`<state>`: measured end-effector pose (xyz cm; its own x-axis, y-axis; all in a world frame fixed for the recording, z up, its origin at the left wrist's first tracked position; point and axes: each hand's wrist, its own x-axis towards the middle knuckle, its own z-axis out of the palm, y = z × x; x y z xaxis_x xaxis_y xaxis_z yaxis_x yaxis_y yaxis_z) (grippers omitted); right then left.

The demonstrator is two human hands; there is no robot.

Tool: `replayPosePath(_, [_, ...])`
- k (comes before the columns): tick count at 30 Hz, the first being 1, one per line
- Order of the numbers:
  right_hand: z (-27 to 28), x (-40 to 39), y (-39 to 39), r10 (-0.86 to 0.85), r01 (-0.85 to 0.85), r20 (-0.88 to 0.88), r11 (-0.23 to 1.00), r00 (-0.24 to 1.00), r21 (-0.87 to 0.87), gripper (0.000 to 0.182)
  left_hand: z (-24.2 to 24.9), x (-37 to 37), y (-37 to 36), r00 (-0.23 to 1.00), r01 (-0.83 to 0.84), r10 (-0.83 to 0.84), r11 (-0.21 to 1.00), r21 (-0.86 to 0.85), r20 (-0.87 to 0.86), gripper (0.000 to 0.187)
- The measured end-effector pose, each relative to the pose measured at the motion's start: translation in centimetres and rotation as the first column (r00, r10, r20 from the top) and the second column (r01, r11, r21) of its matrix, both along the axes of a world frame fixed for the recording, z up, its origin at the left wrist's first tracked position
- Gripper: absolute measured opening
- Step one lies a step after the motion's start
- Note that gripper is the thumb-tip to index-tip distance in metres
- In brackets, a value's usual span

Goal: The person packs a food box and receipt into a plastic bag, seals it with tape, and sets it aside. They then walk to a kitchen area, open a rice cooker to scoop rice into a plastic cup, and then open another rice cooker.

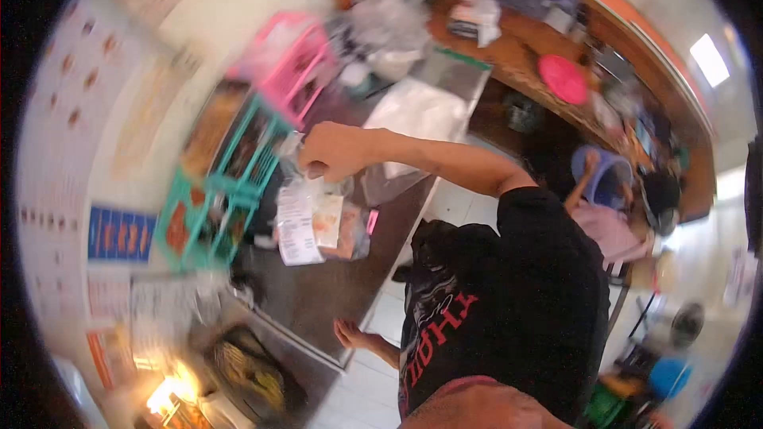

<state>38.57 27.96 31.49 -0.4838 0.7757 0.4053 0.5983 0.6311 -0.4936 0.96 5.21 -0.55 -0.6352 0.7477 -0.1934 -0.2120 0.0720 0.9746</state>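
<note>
Two hands are in play here. Right hand (334,151) is closed around the top of a clear plastic bag (319,224), pinching it shut so it hangs just over the dark counter (318,294), right beside the teal baskets (213,200). Bag has food packets and a white paper slip inside. Left hand (352,334) sits low at the counter edge, too blurry to tell if it's open or gripping. Pink basket (292,63) is further along, and a flame (169,391) burns at the near end.
</note>
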Motion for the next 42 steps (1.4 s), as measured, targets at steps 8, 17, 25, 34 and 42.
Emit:
replayPosePath(8, [11.1, 18.8, -7.4, -0.494, 0.493, -0.009, 0.865, 0.869, 0.095, 0.017, 0.0, 5.8, 4.1, 0.951, 0.309, -0.309, 0.95, -0.037, -0.014, 0.025])
replayPosePath(17, [5.3, 44.7, -11.5, -0.792, 0.792, 0.206, 0.601, 0.574, 0.103, 0.01, -5.1, 13.9, 6.6, 0.993, 0.12, -0.119, 0.978, -0.171, 0.013, 0.024])
replayPosePath(25, [-5.1, 68.3, -14.1, -0.922, 0.951, 0.267, 0.226, 0.278, -0.21, 0.015, -5.8, 24.9, 7.5, 0.947, 0.181, -0.257, 0.923, -0.341, -0.193, 0.022])
replayPosePath(34, [-17.9, 86.4, -12.7, -0.978, 0.998, 0.203, 0.033, 0.041, -0.046, 0.017, -0.9, 29.9, 10.7, 0.713, 0.338, -0.453, 0.891, -0.303, -0.536, 0.02])
replayPosePath(42, [-18.8, 92.0, -7.7, -0.941, 0.988, 0.327, -0.121, -0.084, -0.095, 0.03, 1.0, 30.0, 10.2, 0.821, 0.236, -0.426, 0.859, -0.454, -0.38, 0.027])
